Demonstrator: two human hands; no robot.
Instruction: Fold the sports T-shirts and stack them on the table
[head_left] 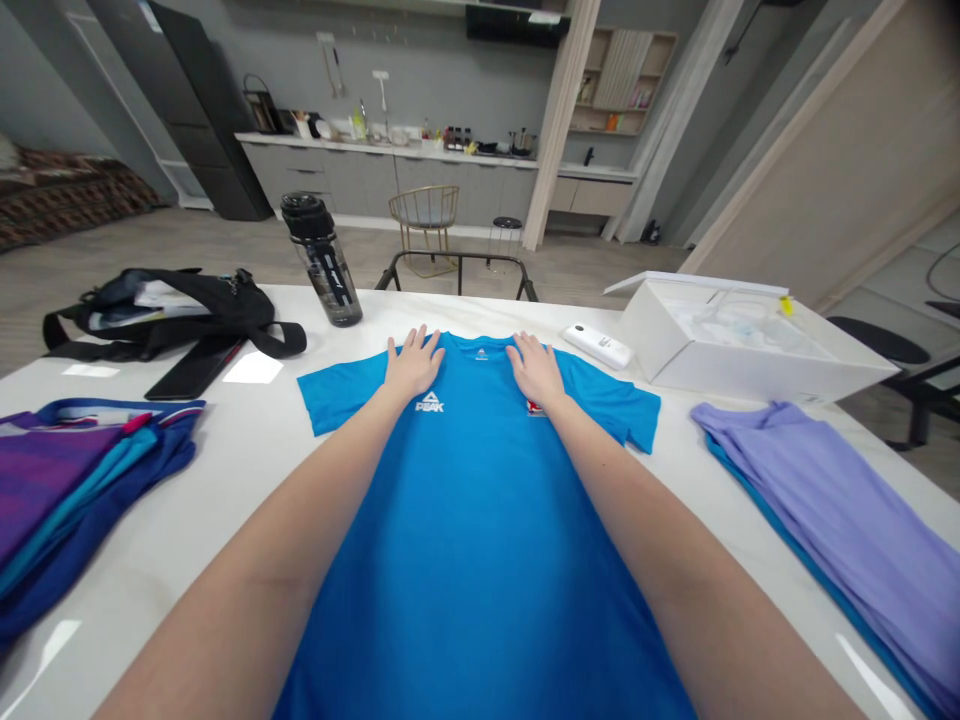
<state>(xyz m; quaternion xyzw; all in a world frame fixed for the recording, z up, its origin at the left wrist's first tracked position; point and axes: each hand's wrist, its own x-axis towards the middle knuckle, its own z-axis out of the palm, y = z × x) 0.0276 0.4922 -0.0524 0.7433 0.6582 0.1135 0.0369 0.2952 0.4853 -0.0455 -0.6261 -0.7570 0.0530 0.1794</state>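
A blue short-sleeved T-shirt [480, 510] lies spread front side up on the white table, its collar at the far end and its hem running out of view toward me. My left hand [414, 364] rests flat on the shoulder left of the collar, fingers spread, just above a white logo. On the opposite shoulder lies my right hand [536, 368], palm down with fingers stretched out. My right wrist partly covers a small red and white emblem. Both sleeves stick out sideways, the right one slightly wrinkled.
Left stand folded purple and blue clothes [82, 480], a black bag [165, 310], a dark phone [195, 368] and a water bottle [322, 262]. To the right are a white device [598, 346], an open white box [720, 340] and folded lavender clothing [832, 500]. A chair [459, 270] faces the far edge.
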